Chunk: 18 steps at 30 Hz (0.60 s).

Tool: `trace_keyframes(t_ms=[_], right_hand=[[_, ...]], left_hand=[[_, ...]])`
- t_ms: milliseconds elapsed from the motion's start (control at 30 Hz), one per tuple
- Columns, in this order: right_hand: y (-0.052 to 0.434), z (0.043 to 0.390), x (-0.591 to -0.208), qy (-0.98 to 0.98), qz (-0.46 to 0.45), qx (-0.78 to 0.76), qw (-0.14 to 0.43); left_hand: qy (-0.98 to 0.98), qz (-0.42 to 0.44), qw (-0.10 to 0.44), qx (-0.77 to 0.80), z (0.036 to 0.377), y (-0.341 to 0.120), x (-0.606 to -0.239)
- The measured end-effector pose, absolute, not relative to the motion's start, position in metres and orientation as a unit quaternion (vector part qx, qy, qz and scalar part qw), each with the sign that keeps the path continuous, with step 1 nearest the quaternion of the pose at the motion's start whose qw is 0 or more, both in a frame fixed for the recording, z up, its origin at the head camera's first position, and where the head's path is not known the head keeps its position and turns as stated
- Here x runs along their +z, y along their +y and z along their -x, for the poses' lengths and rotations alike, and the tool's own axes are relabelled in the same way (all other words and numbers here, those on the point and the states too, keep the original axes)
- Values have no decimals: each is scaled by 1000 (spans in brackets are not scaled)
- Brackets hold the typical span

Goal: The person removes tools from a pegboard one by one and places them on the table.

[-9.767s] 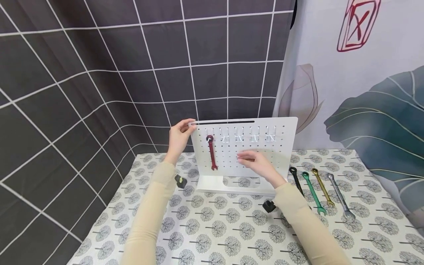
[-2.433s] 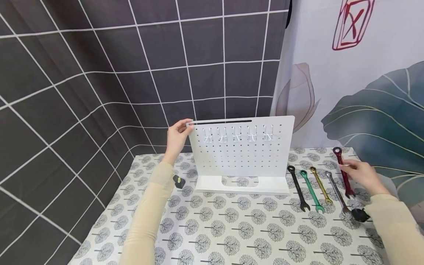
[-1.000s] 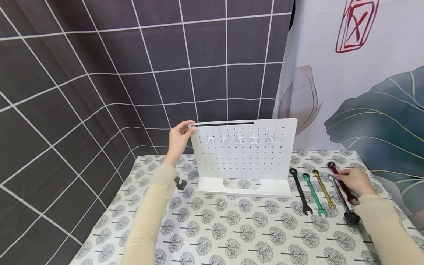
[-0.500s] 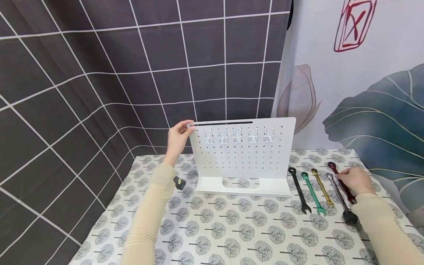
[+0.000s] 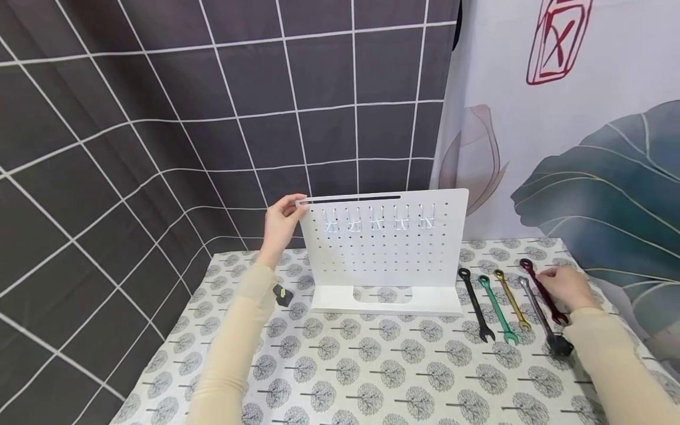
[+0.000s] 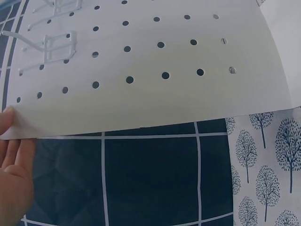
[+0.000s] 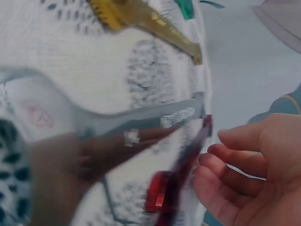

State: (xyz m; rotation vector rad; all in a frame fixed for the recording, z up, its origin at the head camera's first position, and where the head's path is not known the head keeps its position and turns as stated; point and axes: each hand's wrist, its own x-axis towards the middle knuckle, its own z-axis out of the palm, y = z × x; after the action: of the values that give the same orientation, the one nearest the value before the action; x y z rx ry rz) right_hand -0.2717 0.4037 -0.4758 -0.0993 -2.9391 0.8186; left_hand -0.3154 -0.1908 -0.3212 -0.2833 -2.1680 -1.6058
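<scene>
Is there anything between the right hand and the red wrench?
Nothing visible. The right hand is right at the red wrench, which lies on the table beside the silver wrench. Whether the fingers touch it cannot be told.

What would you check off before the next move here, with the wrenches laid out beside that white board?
1. Pegboard steadied: ok, the left hand grips its top left corner.
2. Hooks free: ok, all five in the top row hang bare.
3. Red wrench down on the table: ok in the head view, it lies at the right end of the row.
4. Right hand clear of the red wrench: cannot tell; fingers are loosely curled right beside it, and the wrist view is blurred.
5. Wrenches side by side: ok, black, green, gold, silver, red.
</scene>
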Motion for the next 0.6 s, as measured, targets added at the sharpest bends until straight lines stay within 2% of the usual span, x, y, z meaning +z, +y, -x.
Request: trace_keyframes(t_ms=[133, 233, 467, 600], right_hand=[[397, 268, -458, -955, 27, 285, 80], [388, 266, -436, -945, 14, 297, 134], [353, 256, -372, -896, -12, 331, 295], [328, 244, -350, -860, -40, 349, 370]], left_hand=[[-779, 131, 205, -577, 321, -197, -326], [-784, 162, 232, -552, 320, -203, -326], [-823, 170, 428, -331, 297, -214, -302], [-826, 175, 495, -205, 280, -218, -292]])
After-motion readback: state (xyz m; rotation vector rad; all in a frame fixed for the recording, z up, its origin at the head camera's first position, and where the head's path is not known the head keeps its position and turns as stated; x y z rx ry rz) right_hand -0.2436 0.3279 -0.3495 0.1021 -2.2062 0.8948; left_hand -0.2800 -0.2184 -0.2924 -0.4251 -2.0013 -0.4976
